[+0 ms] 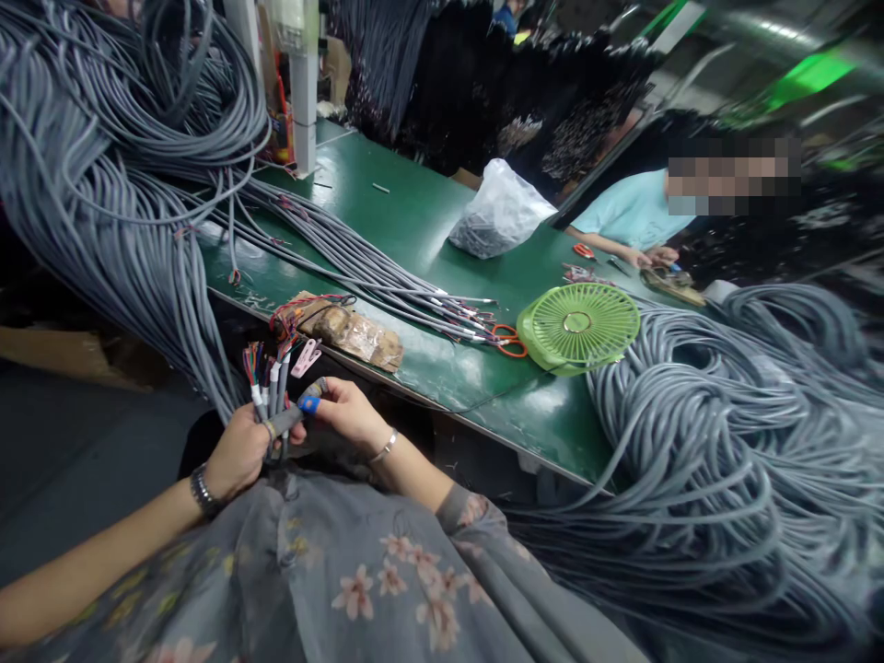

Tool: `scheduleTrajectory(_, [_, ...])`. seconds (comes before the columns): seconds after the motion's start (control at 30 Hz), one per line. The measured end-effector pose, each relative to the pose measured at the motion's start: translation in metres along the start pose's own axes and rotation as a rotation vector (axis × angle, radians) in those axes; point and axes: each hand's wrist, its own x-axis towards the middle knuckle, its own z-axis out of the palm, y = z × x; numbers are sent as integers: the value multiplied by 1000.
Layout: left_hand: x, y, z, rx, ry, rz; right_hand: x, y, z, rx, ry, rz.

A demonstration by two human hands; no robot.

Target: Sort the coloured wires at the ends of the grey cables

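Observation:
My left hand (241, 448) is closed around a small bunch of grey cables (282, 382) near my lap. Their stripped ends point up, with white bands and thin multicoloured wires (255, 361) fanning out. Grey wrapping covers a digit of this hand. Just right of the bunch, my right hand (351, 416) has its fingers pinched together, with blue and grey wrapping at the tips. Whatever lies in that pinch is too small to make out. A pink clip (306, 358) is right behind the cables, beside a taped brown block (352, 333) at the table edge.
On the green table (407, 221) are a row of grey cables (373, 267), orange-handled scissors (509, 341), a green fan (578, 324) and a plastic bag (501, 210). Large cable heaps (732, 442) flank both sides. Across the table, a person in a light-blue top (622, 210) handles something.

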Motion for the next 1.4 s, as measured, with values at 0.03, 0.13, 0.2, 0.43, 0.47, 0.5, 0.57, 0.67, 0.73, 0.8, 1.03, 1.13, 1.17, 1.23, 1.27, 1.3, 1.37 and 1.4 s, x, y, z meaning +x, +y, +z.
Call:
scheduleTrajectory(0.03, [0,-1,-1,10,-17,-11,1,0,2,0,-2,-12])
scheduleTrajectory(0.13, [-1,0,-2,19,-40,-34,6,-2,7,-35,-41,-14])
scheduleTrajectory(0.2, [-3,1,-2,-8,-21,-35,8,-5,8,-59,-44,-7])
scheduleTrajectory(0.43, [-4,3,2,-143,95,-32,6,-7,13,-41,28,-28])
scheduleTrajectory(0.47, [-4,3,1,-150,99,-29,6,-6,12,-27,30,-23])
scheduleTrajectory(0.5, [-4,3,1,-157,103,-24,6,-4,11,-9,29,-12])
scheduleTrajectory(0.57, [-4,5,0,-177,103,-24,8,-1,6,50,24,22])
scheduleTrajectory(0.67, [-5,11,-3,-225,99,-52,15,1,-4,202,60,95])
scheduleTrajectory(0.73, [-5,16,-3,-249,87,-72,22,-1,-8,276,99,144])
scheduleTrajectory(0.8, [-4,21,-2,-263,71,-83,30,-3,-9,286,99,163])
scheduleTrajectory(1.03, [4,26,2,-264,13,-79,39,-2,3,169,226,-87])
scheduleTrajectory(1.13, [6,25,2,-233,-18,-73,38,-2,8,191,254,-87])
scheduleTrajectory(1.17, [6,25,2,-227,-27,-67,38,-4,10,227,220,-49])
scheduleTrajectory(1.23, [7,24,2,-221,-43,-47,40,-7,13,324,148,32])
scheduleTrajectory(1.27, [7,24,2,-217,-53,-39,42,-8,15,372,134,59])
scheduleTrajectory(1.3, [7,24,2,-212,-61,-36,43,-9,17,414,137,71])
scheduleTrajectory(1.37, [8,22,2,-195,-66,-43,45,-10,20,477,177,69])
scheduleTrajectory(1.4, [9,21,1,-184,-64,-47,46,-9,21,499,199,67])
